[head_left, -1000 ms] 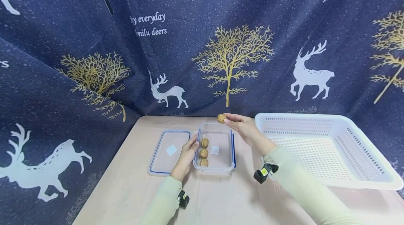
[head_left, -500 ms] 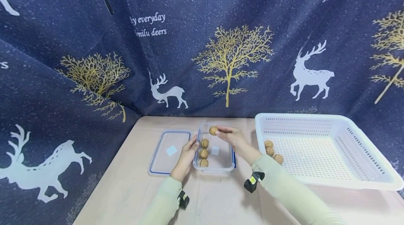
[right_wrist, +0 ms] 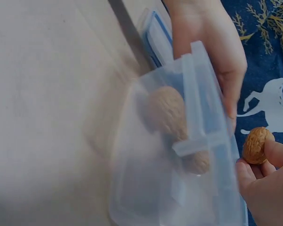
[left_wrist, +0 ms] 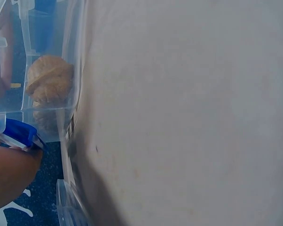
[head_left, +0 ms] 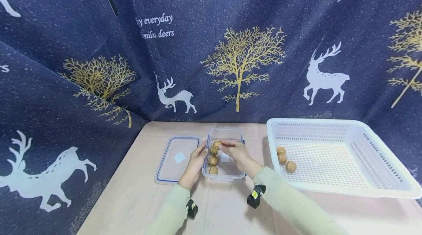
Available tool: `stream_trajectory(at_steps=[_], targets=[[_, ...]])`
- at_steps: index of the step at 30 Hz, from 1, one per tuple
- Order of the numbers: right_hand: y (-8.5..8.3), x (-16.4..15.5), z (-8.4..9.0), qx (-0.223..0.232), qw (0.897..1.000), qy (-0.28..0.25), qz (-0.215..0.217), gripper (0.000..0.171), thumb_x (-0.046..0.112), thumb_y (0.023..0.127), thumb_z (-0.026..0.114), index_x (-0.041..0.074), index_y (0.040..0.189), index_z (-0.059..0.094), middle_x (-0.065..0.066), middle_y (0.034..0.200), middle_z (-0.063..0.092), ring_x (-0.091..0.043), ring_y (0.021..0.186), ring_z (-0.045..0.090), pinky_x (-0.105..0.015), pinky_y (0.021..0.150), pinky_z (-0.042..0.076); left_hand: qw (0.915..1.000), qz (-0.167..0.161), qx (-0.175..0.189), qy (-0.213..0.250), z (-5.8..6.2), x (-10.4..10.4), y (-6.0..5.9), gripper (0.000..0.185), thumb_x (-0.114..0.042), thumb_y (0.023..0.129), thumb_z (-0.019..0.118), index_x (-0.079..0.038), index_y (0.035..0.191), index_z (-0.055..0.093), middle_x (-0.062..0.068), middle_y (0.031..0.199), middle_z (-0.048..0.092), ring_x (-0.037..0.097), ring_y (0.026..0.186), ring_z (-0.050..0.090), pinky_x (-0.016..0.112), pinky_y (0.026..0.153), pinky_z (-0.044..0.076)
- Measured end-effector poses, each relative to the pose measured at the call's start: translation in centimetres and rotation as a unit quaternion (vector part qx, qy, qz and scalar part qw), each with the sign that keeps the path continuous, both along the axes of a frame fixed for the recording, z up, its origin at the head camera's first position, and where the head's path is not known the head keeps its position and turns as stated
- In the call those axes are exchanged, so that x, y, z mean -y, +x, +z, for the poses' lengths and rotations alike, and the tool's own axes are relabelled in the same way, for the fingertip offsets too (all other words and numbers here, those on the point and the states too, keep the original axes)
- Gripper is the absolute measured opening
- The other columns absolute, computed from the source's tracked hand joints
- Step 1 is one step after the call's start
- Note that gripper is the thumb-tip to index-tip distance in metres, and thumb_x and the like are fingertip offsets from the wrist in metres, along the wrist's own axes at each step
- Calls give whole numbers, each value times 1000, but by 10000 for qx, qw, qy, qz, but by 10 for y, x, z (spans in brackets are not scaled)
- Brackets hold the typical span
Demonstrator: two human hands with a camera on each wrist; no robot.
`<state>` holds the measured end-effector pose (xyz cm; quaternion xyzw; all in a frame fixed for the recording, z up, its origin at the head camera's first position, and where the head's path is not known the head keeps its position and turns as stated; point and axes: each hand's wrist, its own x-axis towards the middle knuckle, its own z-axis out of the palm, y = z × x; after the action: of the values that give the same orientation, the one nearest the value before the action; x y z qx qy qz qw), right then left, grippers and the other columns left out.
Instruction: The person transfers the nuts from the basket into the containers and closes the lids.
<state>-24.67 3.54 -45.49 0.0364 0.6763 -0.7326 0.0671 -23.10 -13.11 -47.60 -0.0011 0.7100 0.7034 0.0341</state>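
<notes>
Near the back edge of the desk (head_left: 138,191), a walnut (head_left: 217,143) is held in the fingertips of the right hand (head_left: 234,152), just over the far end of a clear plastic box (head_left: 235,171). The walnut is pinched between thumb and fingers, as is seen in the right wrist view too (right_wrist: 257,145). The left hand (head_left: 195,161) is laid against the left wall of the box, with the fingers nearly straight, so the box is steadied and not gripped. Three walnuts (head_left: 213,160) are already lined up in a row along the left side inside the box.

The step in hand looks to be the putting of one more walnut into the box. For the next move, the walnut would need to be lowered to the free spot at the far end of the row and then let go softly, so that it is not rolled away. The box would need to be kept from sliding.

The box lid (head_left: 176,158), with its blue rim, is laid flat just left of the box. A white basket (head_left: 382,176) is set at the right side of the desk, and three more walnuts (head_left: 285,158) are seen at its left end. The desk top is pale and smooth. A dark blue cloth (head_left: 230,44) with white deer and gold trees is hung behind and at the left.
</notes>
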Motion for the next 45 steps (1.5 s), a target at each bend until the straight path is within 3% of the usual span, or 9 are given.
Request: stream_trajectory(at_steps=[5,8,16,20,23,28,45], targets=[[-1,6,-8,215,9997,84,-18,36,5,87,69,-4,121,63,-18,120,65,-31,112,59,-45,104,44,10000,71,-16,64,-18,1,-10,48,-8,100,45,4,145,34,25,153,26,41,142,17,52,117,13],[-1,8,-12,347,9994,62,-74,35,5,87,69,-3,121,63,-17,119,65,-33,114,57,-48,106,41,9999,115,-38,62,-20,0,-11,48,-10,100,46,1,146,34,23,153,27,40,143,18,51,117,14],[-5,13,-21,465,9984,296,-104,34,5,86,69,-1,119,64,-17,120,65,-34,114,59,-45,102,46,9999,128,-68,31,-21,0,-13,48,-10,100,46,1,145,36,23,152,29,41,142,20,52,117,15],[-5,15,-24,544,9978,345,-180,33,4,86,69,-2,118,65,-18,119,65,-34,113,59,-44,101,47,10000,45,-52,-2,-4,-1,-4,48,-7,100,45,4,145,34,26,151,27,43,142,19,53,117,15],[-5,16,-27,552,9976,311,-275,31,2,85,69,-5,115,65,-19,116,66,-32,108,62,-41,97,50,10000,-15,5,23,-1,-2,-2,48,-5,100,44,6,145,33,28,151,26,44,141,18,54,116,14],[-5,18,-28,494,9976,346,-351,31,0,84,69,-6,114,65,-20,114,66,-30,104,63,-39,94,52,9999,74,40,80,-19,0,-13,48,-8,100,46,2,146,35,24,153,27,41,142,18,52,117,14],[-6,18,-29,489,9962,590,-419,38,-3,83,67,-5,120,63,-25,127,58,-39,121,52,-47,105,42,9998,177,6,78,-22,0,-10,47,-9,100,46,0,145,37,23,152,29,40,142,19,51,117,15]])
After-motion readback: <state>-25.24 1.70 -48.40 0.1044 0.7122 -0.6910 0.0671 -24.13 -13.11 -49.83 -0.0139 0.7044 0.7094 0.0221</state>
